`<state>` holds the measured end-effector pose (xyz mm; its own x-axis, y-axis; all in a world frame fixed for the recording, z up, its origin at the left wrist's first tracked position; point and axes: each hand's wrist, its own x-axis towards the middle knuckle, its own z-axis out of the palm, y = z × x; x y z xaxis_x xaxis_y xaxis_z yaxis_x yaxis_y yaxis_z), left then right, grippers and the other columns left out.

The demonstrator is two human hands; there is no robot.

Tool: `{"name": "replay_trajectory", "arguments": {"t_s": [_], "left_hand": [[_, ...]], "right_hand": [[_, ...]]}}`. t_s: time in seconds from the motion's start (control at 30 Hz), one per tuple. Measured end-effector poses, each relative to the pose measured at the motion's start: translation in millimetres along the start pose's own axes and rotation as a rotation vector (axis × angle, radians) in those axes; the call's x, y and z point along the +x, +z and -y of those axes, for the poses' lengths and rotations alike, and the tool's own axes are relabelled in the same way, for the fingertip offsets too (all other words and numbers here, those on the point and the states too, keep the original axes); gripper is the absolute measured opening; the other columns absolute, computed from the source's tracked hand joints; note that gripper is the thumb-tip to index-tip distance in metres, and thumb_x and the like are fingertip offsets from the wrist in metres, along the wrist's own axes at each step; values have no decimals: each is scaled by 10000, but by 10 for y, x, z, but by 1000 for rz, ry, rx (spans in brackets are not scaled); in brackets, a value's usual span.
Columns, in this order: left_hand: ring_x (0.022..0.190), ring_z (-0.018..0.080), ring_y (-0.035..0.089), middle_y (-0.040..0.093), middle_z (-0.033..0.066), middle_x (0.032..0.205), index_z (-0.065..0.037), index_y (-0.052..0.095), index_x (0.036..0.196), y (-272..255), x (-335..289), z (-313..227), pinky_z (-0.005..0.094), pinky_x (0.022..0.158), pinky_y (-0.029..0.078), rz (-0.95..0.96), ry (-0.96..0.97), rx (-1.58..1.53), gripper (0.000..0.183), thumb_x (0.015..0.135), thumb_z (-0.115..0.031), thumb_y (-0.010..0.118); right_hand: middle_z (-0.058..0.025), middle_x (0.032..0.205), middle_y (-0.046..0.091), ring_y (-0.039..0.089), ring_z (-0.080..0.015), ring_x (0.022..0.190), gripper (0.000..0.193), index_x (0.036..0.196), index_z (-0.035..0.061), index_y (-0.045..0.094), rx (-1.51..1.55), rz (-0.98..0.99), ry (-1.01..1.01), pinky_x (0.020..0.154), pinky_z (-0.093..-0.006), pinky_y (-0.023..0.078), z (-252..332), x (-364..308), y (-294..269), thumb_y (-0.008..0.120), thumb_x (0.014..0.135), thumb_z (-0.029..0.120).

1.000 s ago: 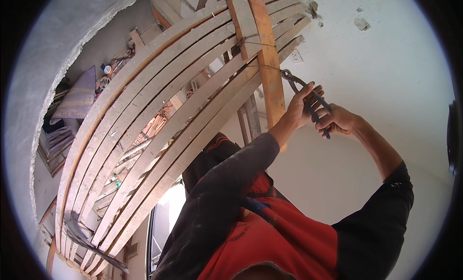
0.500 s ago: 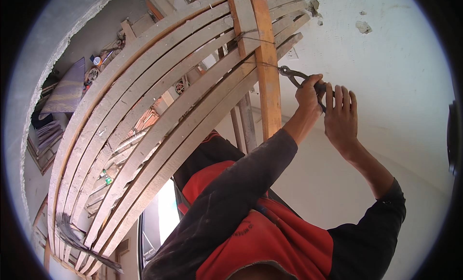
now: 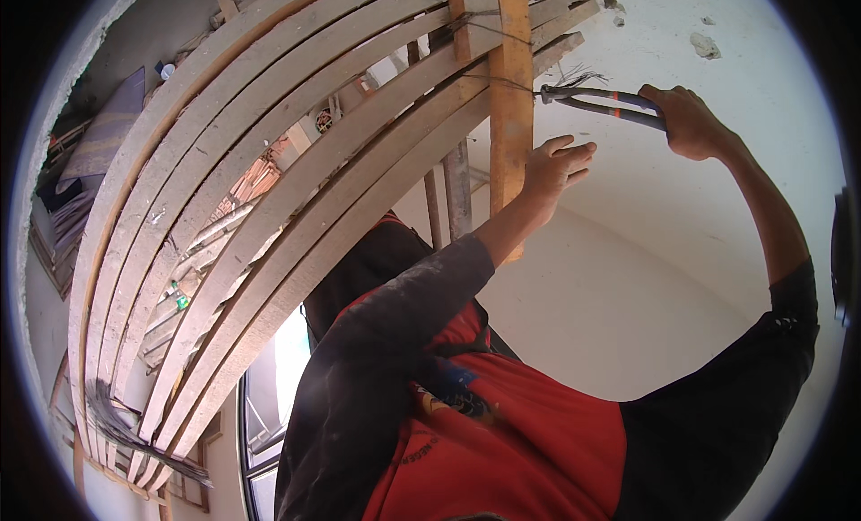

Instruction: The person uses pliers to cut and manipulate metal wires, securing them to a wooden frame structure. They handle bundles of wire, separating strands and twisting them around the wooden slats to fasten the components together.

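Observation:
My right hand (image 3: 692, 122) is closed round the handle ends of dark pincers (image 3: 610, 104) with orange marks. The pincers' jaws meet a twisted tie wire (image 3: 489, 79) at the right edge of an upright wooden post (image 3: 511, 117). A tuft of loose wire ends (image 3: 578, 76) sticks out beside the jaws. Below the pincers, my left hand (image 3: 554, 173) is raised with its fingers apart, next to the post and holding nothing. Long wooden planks (image 3: 296, 176) run behind the post, and a second wire binds them higher up.
A bundle of wires (image 3: 134, 436) lies across the planks' lower left end. A white wall (image 3: 619, 279) with chipped spots stands at the right. Stacked bricks (image 3: 256, 180) and clutter show through the gaps between planks. A bright window (image 3: 273, 386) is at lower left.
My left hand has let go of the pincers and dropped lower beside the post. My right hand has moved up and right, now gripping the handle ends. The whole view has shifted slightly.

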<state>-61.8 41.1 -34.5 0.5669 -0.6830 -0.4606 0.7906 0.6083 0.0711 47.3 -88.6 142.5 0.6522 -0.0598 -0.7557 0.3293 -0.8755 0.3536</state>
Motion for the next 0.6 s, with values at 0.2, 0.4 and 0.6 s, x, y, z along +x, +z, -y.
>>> {"name": "replay_trajectory", "arguments": {"t_s": [0.2,0.4,0.6], "left_hand": [[1190,288,473,467,214,1242,108,267,1333,-8,138,3,401,1037,382,68,-24,57,830,816,-398,674],[1200,238,442,481,122,1220,-33,374,1259,242,286,194,385,1031,323,92,-157,-289,752,768,-505,691],[889,138,586,552,-3,850,-130,522,861,478,428,280,389,801,454,-204,-179,-318,295,756,-321,721]], "right_hand": [[-85,703,511,491,-211,674,483,1037,35,522,396,203,-1,598,-347,407,-199,132,403,465,591,-143],[5,704,438,368,-96,577,452,989,44,505,1438,595,166,532,-274,311,-37,-153,918,543,563,-102],[-33,739,488,452,-143,589,351,979,20,523,1992,898,176,560,-331,361,33,-232,1269,570,642,-65]]}}
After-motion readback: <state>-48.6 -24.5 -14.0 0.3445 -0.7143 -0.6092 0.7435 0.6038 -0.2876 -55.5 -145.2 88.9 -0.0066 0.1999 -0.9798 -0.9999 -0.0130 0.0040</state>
